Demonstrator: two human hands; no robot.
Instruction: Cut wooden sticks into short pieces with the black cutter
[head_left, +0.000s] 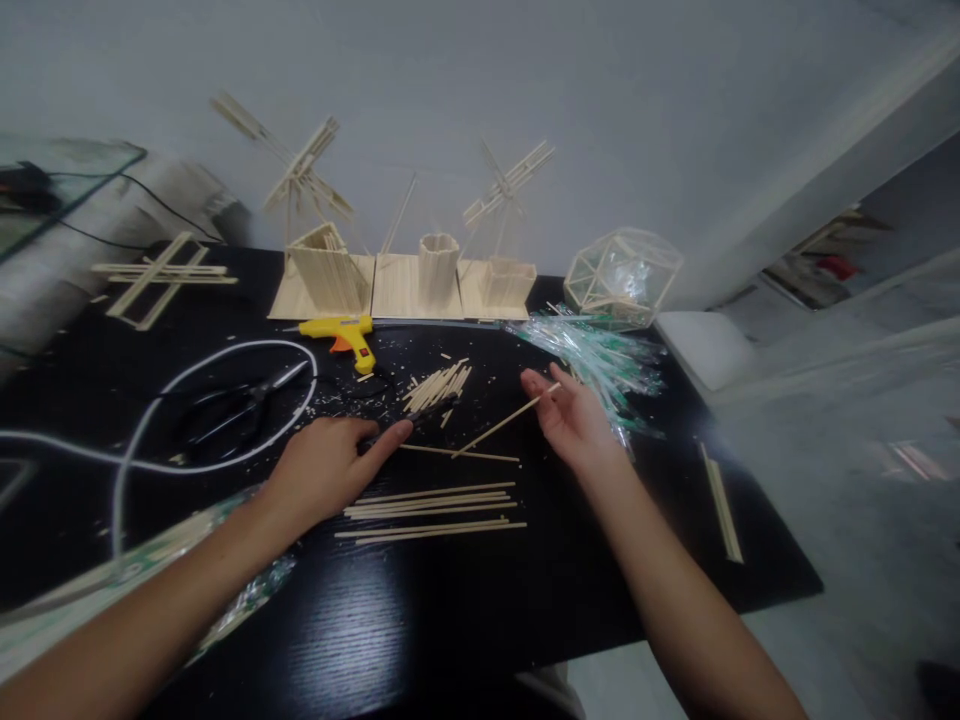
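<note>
My right hand pinches one end of a thin wooden stick, whose other end slants down to the left near the table surface. My left hand is closed, thumb stretched out to the right; a dark shape shows by its fingers, too unclear to name. Just beyond the left thumb, another stick lies across the table. Several long sticks are laid side by side in front of the hands. A pile of short cut stick pieces lies beyond them.
A yellow glue gun rests behind the left hand, near a looped white cable and dark scissors. Stick-built models line the back edge. Clear and green plastic wrappers lie beyond the right hand. Stick bundles sit far right.
</note>
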